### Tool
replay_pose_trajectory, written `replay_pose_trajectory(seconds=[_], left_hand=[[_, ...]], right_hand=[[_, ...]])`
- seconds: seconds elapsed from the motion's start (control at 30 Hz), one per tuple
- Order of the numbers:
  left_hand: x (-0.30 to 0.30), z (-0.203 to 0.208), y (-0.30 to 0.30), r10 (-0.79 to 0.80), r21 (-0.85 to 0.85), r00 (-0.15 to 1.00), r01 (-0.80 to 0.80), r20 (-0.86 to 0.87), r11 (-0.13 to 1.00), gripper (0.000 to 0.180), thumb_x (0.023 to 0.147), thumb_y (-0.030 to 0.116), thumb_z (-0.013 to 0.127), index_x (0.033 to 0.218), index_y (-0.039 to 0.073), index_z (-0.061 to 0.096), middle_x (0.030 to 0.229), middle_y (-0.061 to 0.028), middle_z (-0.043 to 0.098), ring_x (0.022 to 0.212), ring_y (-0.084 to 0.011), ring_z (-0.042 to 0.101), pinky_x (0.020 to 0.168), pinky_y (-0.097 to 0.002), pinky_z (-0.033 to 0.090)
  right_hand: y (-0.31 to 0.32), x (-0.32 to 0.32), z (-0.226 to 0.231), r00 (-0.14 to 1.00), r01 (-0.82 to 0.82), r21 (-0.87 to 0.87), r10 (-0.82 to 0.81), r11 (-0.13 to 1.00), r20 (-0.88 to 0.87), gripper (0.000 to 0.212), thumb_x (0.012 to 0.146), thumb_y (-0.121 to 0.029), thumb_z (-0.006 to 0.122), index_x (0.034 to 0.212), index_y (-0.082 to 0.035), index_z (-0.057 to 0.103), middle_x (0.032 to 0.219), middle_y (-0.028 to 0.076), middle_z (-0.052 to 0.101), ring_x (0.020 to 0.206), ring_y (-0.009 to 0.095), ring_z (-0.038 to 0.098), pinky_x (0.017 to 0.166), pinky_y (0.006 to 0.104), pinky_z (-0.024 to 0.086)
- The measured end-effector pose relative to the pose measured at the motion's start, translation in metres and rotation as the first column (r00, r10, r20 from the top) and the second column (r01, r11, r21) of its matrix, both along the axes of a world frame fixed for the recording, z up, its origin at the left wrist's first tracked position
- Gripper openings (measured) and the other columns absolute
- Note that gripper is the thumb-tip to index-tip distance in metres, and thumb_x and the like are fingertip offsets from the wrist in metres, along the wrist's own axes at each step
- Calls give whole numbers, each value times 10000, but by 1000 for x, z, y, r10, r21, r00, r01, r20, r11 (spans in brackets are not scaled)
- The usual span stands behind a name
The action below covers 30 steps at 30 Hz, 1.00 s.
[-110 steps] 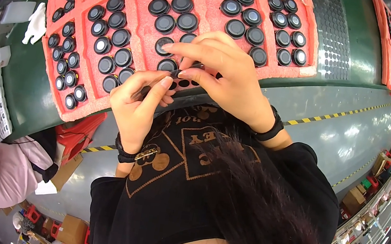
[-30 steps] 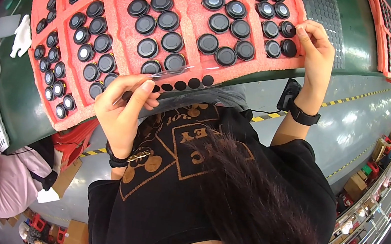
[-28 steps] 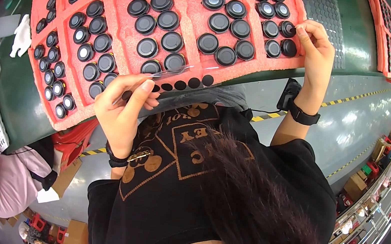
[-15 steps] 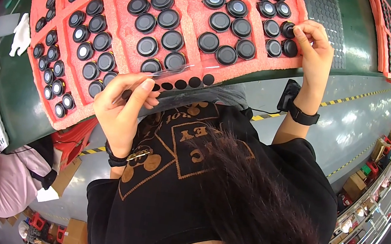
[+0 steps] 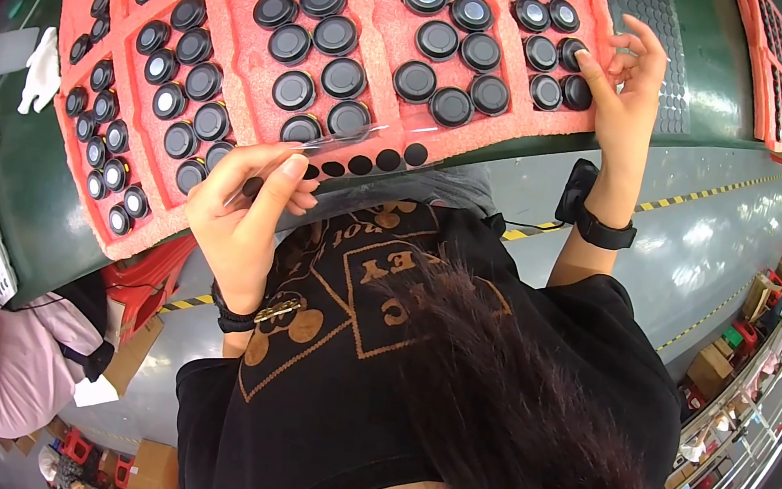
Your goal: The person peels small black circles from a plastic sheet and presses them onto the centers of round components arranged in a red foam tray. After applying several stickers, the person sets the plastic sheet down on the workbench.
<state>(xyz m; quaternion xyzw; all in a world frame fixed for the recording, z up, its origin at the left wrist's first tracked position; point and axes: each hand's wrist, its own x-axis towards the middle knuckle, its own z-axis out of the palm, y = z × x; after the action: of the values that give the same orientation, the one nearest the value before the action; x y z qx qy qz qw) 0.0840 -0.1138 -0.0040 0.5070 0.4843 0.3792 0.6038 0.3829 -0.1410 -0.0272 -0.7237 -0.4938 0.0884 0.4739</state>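
I see 1 glove [image 5: 43, 74], 1 clear strip [image 5: 357, 145], its 6 dots [image 5: 359, 165], and 10 discs [image 5: 135, 202] in the lower-left tray compartment [image 5: 133, 244].

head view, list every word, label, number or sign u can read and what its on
Black shirt: tan lettering, partly covered by hair; I won't copy it.
Round black parts: none I can make out.
Clear strip in the left hand: black dots, no text visible.
Brown box: too small to tell.
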Motion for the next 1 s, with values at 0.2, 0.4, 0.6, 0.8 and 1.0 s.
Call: replay_pose_trajectory(seconds=[0.2, 0.4, 0.6, 0.8, 1.0], left_hand=[[-2, -1, 0, -14, 31, 1000, 15, -12, 999, 113, 762, -2, 571, 862, -56, 569, 684, -80, 582, 552, -108, 556, 496, -188, 432], [-1, 0, 2, -23, 30, 1000, 23, 10, 999, 122, 757, 1, 583, 866, -53, 570, 679, -74, 588, 555, -98, 556, 501, -181, 433], [-5, -6, 4, -65, 53, 997, 62, 41, 997, 151, 750, 5, 594, 888, -47, 563, 680, -77, 597, 559, -89, 559, 505, -177, 437], [-8, -2, 5, -72, 45, 987, 66, 143, 997, 164, 751, -10, 583, 902, -47, 531, 709, -85, 595, 584, -105, 566, 528, -190, 449], [-4, -4, 3, 56, 24, 923, -71, 381, 997, 151, 763, -36, 549, 904, -53, 499, 755, -87, 593, 630, -134, 582, 585, -214, 474]], right_hand=[[1, -8, 0, 934, 100, 212, -18, 972, -358, 266, 756, -16, 591, 1009, -10, 512, 898, 21, 493, 718, 59, 476, 666, 181, 392], [9, -52, 23, 995, -69, 309, 89, 948, -51, 183, 709, -34, 617, 886, -34, 573, 802, 27, 536, 677, 104, 510, 596, 219, 408], [19, -120, 40, 747, -650, -19, 644, 759, 161, 195, 634, -22, 652, 823, -28, 606, 802, 68, 578, 711, 154, 557, 615, 224, 442], [20, -144, 34, 706, -706, -39, 708, 707, 35, 217, 634, -37, 658, 846, -43, 610, 792, 75, 589, 664, 168, 572, 575, 233, 451], [22, -140, 36, 709, -702, -141, 704, 698, -45, 211, 651, -15, 639, 859, -32, 607, 769, 66, 598, 665, 157, 580, 566, 228, 458]])
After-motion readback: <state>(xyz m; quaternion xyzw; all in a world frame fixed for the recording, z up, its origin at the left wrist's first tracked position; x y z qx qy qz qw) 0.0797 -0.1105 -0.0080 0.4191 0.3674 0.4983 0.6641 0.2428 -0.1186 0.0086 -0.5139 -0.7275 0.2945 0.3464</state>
